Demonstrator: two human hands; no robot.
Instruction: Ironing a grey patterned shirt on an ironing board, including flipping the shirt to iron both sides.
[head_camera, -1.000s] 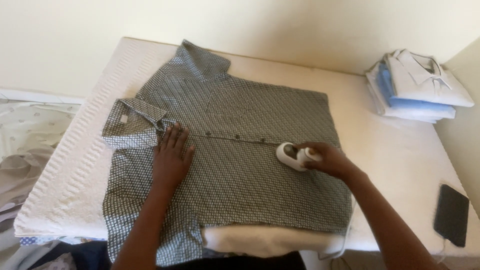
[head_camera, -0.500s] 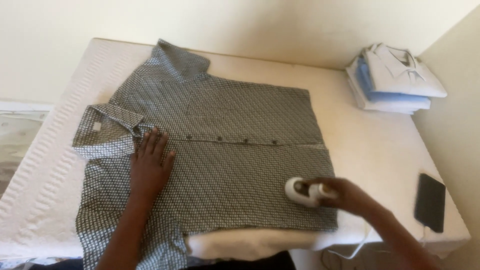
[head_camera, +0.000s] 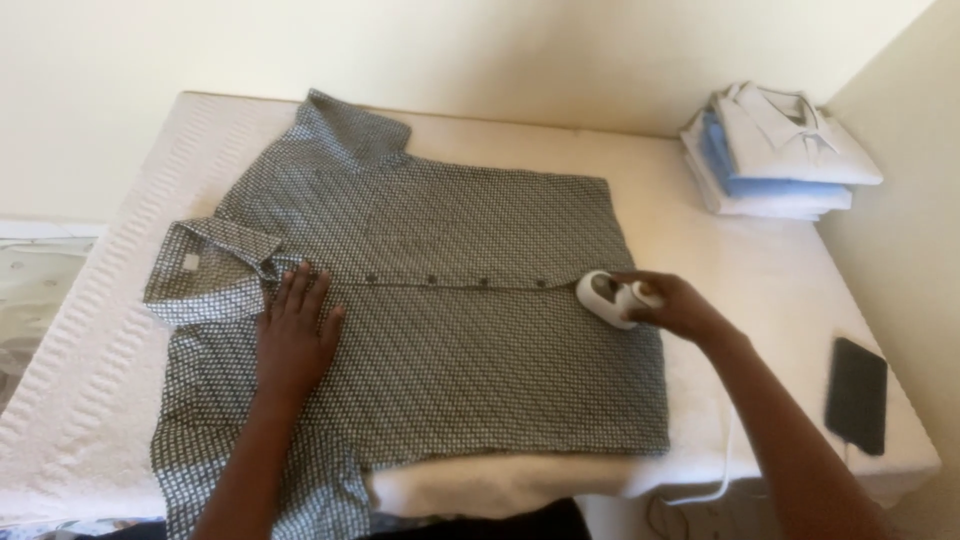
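white padded table (head_camera: 120, 330) with a ribbed, quilted cover, set against a pale wall at the back and another at the right. spread flat across its middle, a grey patterned short-sleeved shirt (head_camera: 440, 330), collar toward the left edge, buttoned placket running left to right, hem toward the right, one sleeve hanging over the near edge. at the far right corner, a stack of folded shirts (head_camera: 775, 155), white and light blue, close to the right wall. near the right edge, toward the front, a dark phone (head_camera: 856, 393) lying flat, well apart from the stack, with a white cable (head_camera: 715, 470) hanging over the near edge.
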